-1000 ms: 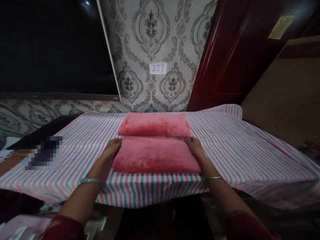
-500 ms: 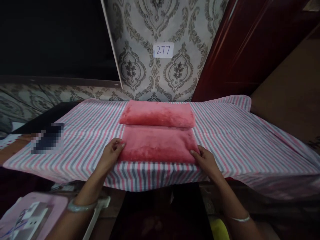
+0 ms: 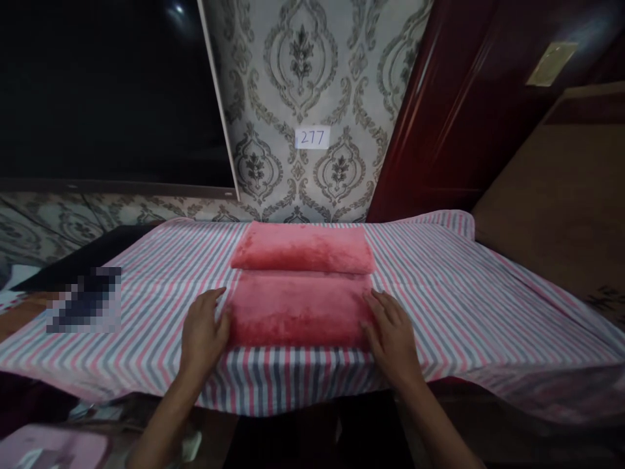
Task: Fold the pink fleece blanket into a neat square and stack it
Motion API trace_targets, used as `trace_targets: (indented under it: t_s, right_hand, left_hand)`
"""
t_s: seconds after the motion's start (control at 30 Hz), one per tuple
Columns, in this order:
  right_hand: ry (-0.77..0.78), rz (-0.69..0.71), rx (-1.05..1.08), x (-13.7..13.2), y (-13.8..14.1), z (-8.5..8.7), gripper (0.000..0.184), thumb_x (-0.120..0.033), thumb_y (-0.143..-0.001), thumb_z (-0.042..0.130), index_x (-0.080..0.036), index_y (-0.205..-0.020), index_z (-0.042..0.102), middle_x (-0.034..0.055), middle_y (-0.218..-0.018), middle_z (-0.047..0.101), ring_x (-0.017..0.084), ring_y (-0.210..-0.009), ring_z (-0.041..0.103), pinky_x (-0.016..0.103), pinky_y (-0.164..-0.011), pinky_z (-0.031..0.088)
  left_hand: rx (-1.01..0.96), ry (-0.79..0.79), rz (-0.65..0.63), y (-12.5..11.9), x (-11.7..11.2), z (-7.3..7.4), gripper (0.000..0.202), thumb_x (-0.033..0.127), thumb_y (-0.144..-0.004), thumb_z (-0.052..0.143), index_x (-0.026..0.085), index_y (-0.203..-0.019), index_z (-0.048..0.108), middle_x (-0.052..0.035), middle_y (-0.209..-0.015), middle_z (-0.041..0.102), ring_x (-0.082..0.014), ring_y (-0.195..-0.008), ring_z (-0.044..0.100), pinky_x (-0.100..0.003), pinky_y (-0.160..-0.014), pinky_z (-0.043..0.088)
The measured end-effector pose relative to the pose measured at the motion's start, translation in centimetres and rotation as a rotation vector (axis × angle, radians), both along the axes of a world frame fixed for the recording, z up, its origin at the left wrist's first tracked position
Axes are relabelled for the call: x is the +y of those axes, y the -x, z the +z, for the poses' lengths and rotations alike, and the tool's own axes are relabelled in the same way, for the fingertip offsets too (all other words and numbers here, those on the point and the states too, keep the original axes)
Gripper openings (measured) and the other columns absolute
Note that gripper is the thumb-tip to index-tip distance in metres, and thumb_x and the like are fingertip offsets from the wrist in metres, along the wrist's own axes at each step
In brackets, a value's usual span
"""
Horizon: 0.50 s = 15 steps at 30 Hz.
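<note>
A pink plush towel [image 3: 300, 306] lies folded on a table covered with a pink, grey and white striped cloth [image 3: 439, 293]. Its far part is doubled over into a thicker fold [image 3: 303, 249]. My left hand [image 3: 202, 332] rests flat at the towel's near left corner, fingers stretched out and thumb against the edge. My right hand [image 3: 390, 329] lies flat at the near right corner, fingers extended and touching the towel's side. Neither hand holds anything.
A patterned wall with a small "277" label [image 3: 312, 137] stands behind the table. A dark red door [image 3: 449, 111] is at the right, a dark screen [image 3: 107, 91] at the left. A blurred dark object [image 3: 85, 299] lies on the cloth's left side.
Both hands slid from the towel's side edges toward its near corners and flattened out. The view dipped and came back up.
</note>
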State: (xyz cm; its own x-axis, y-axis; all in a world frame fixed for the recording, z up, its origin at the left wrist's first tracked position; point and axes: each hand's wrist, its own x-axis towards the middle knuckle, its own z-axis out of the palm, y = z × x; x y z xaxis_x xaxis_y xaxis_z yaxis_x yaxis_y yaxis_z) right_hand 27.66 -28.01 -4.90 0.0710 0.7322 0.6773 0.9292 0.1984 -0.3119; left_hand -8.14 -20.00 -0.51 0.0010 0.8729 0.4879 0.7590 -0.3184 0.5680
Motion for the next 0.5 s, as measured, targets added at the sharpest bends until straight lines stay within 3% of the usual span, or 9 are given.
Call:
trace_targets:
  t_s: [0.07, 0.17, 0.27, 0.33, 0.4, 0.5]
  right_hand:
    - [0.061, 0.023, -0.1, 0.3, 0.8, -0.5, 0.051, -0.037, -0.096, 0.045, -0.027, -0.147, 0.048, 0.0104, -0.152, 0.046, 0.035, -0.143, 0.034, 0.059, -0.113, 0.029]
    - [0.207, 0.012, -0.177, 0.7, 1.0, -2.4, 0.054, -0.043, -0.098, 0.044, -0.031, -0.15, 0.044, 0.008, -0.156, 0.042, 0.035, -0.146, 0.031, 0.062, -0.111, 0.031]
    - [0.237, 0.009, -0.179, 0.8, 0.3, -4.1, 0.052, -0.044, -0.099, 0.042, -0.03, -0.149, 0.046, 0.0078, -0.154, 0.044, 0.033, -0.145, 0.035, 0.057, -0.107, 0.039]
    - [0.191, 0.02, -0.174, 0.8, 0.1, -4.6, 0.052, -0.043, -0.099, 0.043, -0.029, -0.149, 0.047, 0.0074, -0.154, 0.044, 0.032, -0.145, 0.036, 0.053, -0.107, 0.041]
    - [0.138, 0.019, -0.163, 0.8, 0.2, -4.8, 0.051, -0.042, -0.099, 0.045, -0.029, -0.149, 0.047, 0.0064, -0.154, 0.045, 0.031, -0.144, 0.037, 0.052, -0.107, 0.042]
    - [0.091, 0.011, -0.149, 0.8, 0.5, -4.7, 0.05, -0.041, -0.099, 0.046, -0.028, -0.148, 0.048, 0.0061, -0.153, 0.046, 0.032, -0.144, 0.038, 0.051, -0.106, 0.043]
  left_hand:
    - [0.207, -0.107, -0.134, -1.1, 0.1, 0.0, 0.046, 0.037, -0.09, 0.043, 0.019, -0.129, 0.059, -0.0153, -0.132, 0.063, -0.0316, -0.124, 0.056, -0.049, -0.108, 0.04]
    - [0.461, -0.036, -0.296, -2.4, 0.1, -1.4, 0.049, 0.037, -0.093, 0.043, 0.024, -0.138, 0.057, -0.012, -0.146, 0.054, -0.0332, -0.139, 0.044, -0.056, -0.114, 0.033]
    - [0.578, 0.065, -0.269, -2.5, 0.1, -3.3, 0.054, 0.04, -0.094, 0.04, 0.025, -0.145, 0.051, -0.0117, -0.155, 0.042, -0.0354, -0.145, 0.035, -0.063, -0.112, 0.031]
    - [0.574, 0.092, -0.259, -2.1, 0.2, -3.6, 0.055, 0.041, -0.094, 0.04, 0.024, -0.145, 0.05, -0.0125, -0.156, 0.041, -0.0356, -0.145, 0.035, -0.065, -0.111, 0.031]
    - [0.53, 0.107, -0.279, -1.9, 0.5, -2.6, 0.05, 0.041, -0.093, 0.043, 0.023, -0.137, 0.059, -0.014, -0.148, 0.052, -0.036, -0.138, 0.046, -0.063, -0.109, 0.035]
    - [0.405, 0.097, -0.355, -2.9, 1.7, 0.7, 0.041, 0.038, -0.094, 0.042, 0.024, -0.12, 0.071, -0.0126, -0.124, 0.071, -0.0317, -0.117, 0.064, -0.052, -0.103, 0.045]
